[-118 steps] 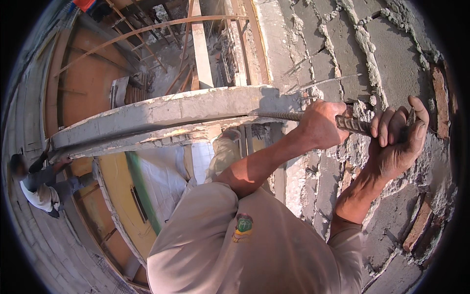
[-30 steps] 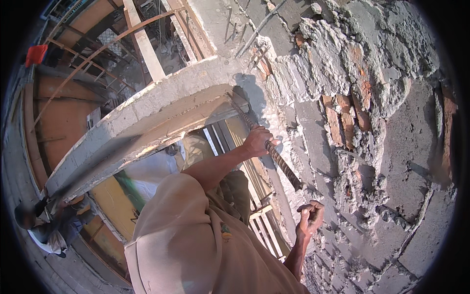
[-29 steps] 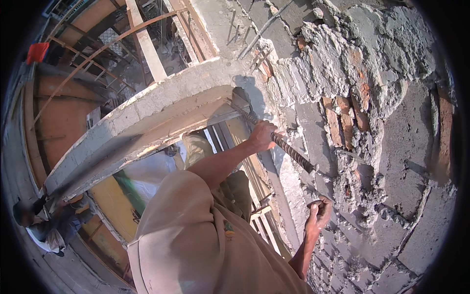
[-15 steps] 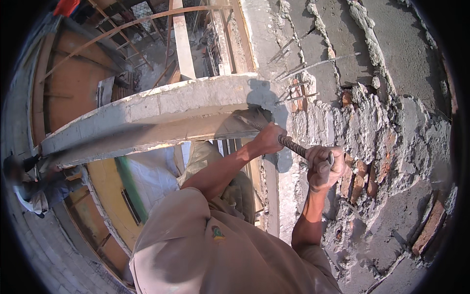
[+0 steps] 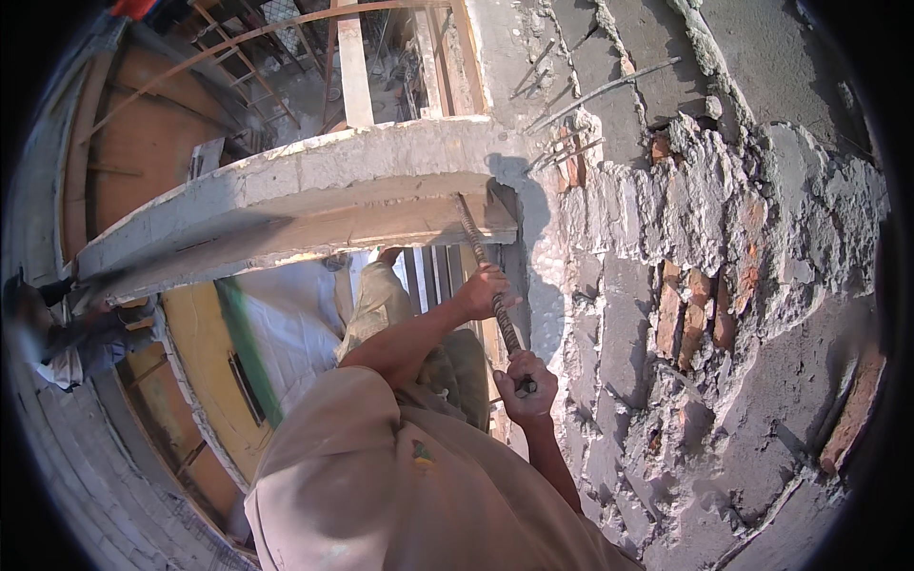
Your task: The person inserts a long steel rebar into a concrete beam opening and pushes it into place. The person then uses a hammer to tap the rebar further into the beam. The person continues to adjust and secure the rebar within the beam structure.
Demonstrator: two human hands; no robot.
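Note:
A thick ribbed steel bar runs slantwise between my two hands. My left hand wraps round its middle. My right hand grips the near end, where a blunt tip shows through the fist. The bar's far end reaches to a brown wooden board set along the inner side of a concrete beam. Whether the tip touches the board or sits behind its edge, I cannot tell. Beside the bar, to the right, lies rough mortar-covered masonry.
Rusty rebar ends stick out at the upper right. Broken bricks show in the rough masonry. At far left a person stands by the beam's other end. Beyond the beam, timber and a pale plank lie far below.
Both hands have moved left and nearer to me with the bar, which has swung steeper. Its far tip has shifted left along the board. The view has shifted slightly.

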